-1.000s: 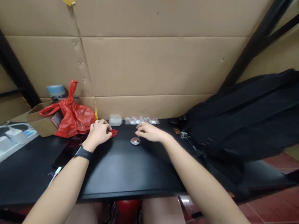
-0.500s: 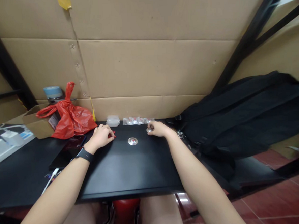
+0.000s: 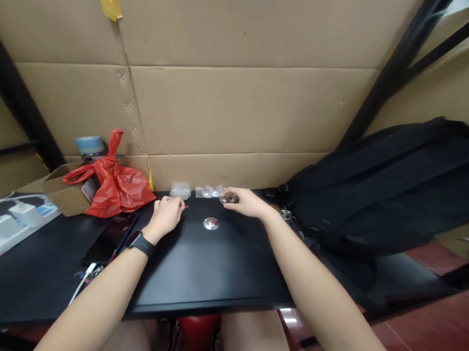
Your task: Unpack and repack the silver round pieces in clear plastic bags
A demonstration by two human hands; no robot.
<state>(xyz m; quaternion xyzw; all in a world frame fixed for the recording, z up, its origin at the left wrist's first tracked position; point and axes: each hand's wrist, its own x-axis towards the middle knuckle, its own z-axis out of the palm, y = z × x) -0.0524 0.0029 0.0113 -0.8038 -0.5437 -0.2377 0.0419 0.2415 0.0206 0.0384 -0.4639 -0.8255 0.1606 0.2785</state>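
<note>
My left hand [image 3: 166, 215] rests on the black table with its fingers curled. A small red bit [image 3: 186, 207] pokes out at its fingertips; what it belongs to is hidden. Between thumb and fingers, my right hand [image 3: 244, 201] pinches a round silvery disc [image 3: 224, 199], mostly covered. A similar shiny disc [image 3: 211, 223] with a red mark at its centre lies flat between my hands. Along the back edge, several discs in clear wrappers [image 3: 208, 191] lie just left of my right fingers. Clear plastic packaging [image 3: 180, 190] sits behind my left hand.
At the left are a red plastic bag [image 3: 119, 185], a cardboard box [image 3: 63, 194], a phone [image 3: 111, 238], a cable [image 3: 82, 283] and a white power strip [image 3: 23, 225]. A black backpack [image 3: 386, 182] fills the right side. Cardboard [image 3: 234, 106] walls the back.
My right hand has shifted slightly left, bringing the pinched disc beside the wrapped ones and covering some of them. My left hand stays curled, with less red showing. The whole view has shifted slightly.
</note>
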